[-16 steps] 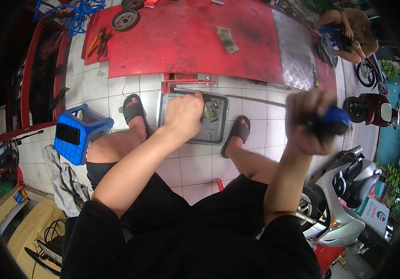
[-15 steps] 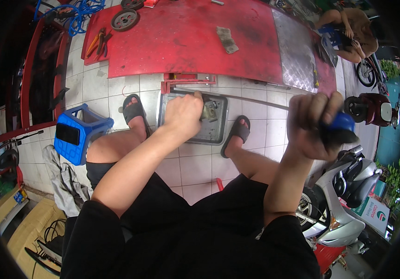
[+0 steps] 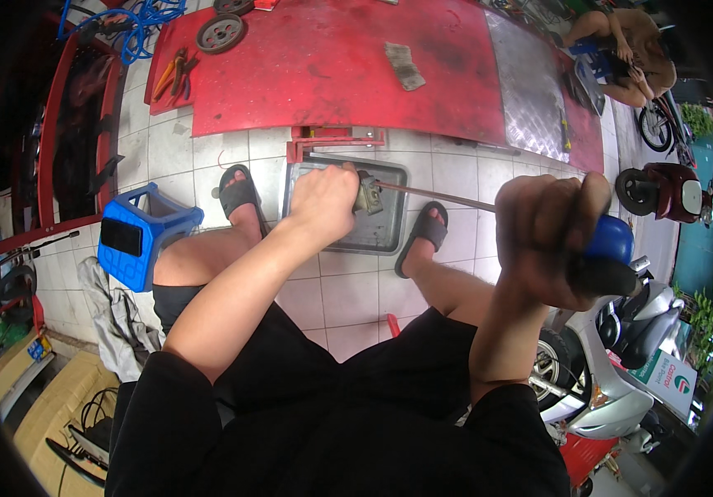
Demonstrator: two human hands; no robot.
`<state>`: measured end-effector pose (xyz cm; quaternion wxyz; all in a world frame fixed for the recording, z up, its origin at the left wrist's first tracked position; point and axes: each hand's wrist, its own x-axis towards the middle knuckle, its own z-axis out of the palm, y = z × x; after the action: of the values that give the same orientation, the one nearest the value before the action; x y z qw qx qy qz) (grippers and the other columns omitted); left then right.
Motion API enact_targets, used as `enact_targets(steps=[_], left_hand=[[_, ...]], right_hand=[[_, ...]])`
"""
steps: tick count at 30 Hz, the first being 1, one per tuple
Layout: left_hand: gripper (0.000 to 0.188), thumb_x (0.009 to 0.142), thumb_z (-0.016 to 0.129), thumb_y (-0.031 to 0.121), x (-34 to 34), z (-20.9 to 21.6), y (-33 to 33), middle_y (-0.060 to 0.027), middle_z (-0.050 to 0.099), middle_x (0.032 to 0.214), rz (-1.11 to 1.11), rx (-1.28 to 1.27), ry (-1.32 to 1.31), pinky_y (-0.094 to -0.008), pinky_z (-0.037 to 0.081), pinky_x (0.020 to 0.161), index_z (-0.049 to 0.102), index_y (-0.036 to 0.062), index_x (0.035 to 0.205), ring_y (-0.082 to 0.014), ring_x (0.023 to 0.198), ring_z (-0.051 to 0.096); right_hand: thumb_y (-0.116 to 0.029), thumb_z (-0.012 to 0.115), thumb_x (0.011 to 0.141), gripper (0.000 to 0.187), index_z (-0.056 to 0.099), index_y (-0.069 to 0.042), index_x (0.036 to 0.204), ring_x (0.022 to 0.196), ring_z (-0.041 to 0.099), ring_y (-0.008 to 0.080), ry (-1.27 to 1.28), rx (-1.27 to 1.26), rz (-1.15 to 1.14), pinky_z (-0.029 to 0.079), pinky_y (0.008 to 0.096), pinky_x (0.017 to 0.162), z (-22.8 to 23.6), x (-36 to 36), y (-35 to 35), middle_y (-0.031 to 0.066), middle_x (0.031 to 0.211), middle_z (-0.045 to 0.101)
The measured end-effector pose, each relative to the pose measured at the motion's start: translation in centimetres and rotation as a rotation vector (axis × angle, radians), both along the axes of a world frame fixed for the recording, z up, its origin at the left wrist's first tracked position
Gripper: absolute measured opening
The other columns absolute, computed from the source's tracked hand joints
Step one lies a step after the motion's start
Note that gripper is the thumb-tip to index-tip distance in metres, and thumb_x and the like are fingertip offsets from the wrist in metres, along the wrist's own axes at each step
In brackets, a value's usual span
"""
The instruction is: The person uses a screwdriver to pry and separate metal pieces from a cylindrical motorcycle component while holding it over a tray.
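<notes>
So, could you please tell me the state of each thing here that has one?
Left hand: closed on a small metal part over the metal tray.
Right hand: gripping the blue-handled tool.
Tool shaft: tip at the part.
Blue stool: tipped over.

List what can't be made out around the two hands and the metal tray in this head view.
- Small grey part over the metal tray: the left hand covers most of it, so its kind is unclear.
- Long tool's shaft: its tip is hidden at the part.
- Blue and black handle: the right hand and its fingers hide most of it.
- Tray's near left corner: behind the left wrist.
</notes>
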<state>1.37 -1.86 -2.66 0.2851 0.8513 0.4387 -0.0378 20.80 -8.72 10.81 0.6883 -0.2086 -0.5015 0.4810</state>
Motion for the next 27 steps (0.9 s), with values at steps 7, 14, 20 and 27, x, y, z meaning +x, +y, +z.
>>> enact_targets(steps=[7,14,20,27], left_hand=[[0.024,0.065,0.069,-0.002,-0.26,0.16,0.07,-0.0237,0.071,0.086,-0.010,-0.001,-0.015,-0.0456,0.058,0.073,0.066,-0.0043,0.089,-0.0401,0.084,0.071],[0.023,0.066,0.067,-0.004,-0.38,0.45,0.22,-0.0237,0.071,0.086,-0.009,-0.005,-0.004,-0.0458,0.058,0.074,0.066,-0.0038,0.089,-0.0397,0.085,0.071],[0.023,0.067,0.066,-0.005,-0.41,0.06,0.16,-0.0238,0.071,0.086,0.003,-0.018,0.002,-0.0456,0.058,0.075,0.066,-0.0034,0.090,-0.0391,0.086,0.072],[0.023,0.070,0.067,-0.002,-0.16,0.31,-0.01,-0.0225,0.072,0.088,-0.033,0.007,0.022,-0.0448,0.058,0.075,0.066,-0.0026,0.092,-0.0381,0.085,0.072]], right_hand=[[-0.065,0.079,0.076,0.059,0.045,-0.017,0.084,0.048,0.022,0.0084,0.008,-0.070,0.009,0.019,0.0271,0.050,-0.28,-0.54,0.02,-0.0046,0.057,0.032],[-0.064,0.082,0.072,0.064,0.047,-0.014,0.087,0.043,0.029,0.0114,0.022,-0.034,0.013,0.023,0.0302,0.044,-0.64,-0.05,0.26,-0.0019,0.054,0.038],[-0.066,0.081,0.072,0.065,0.047,-0.013,0.089,0.041,0.030,0.0122,0.001,-0.002,0.025,0.023,0.0313,0.042,-0.74,0.12,0.32,-0.0011,0.053,0.039],[-0.060,0.083,0.075,0.057,0.048,-0.015,0.081,0.049,0.025,0.0087,0.020,-0.112,0.032,0.021,0.0267,0.050,-0.25,-0.07,0.32,-0.0041,0.055,0.035]])
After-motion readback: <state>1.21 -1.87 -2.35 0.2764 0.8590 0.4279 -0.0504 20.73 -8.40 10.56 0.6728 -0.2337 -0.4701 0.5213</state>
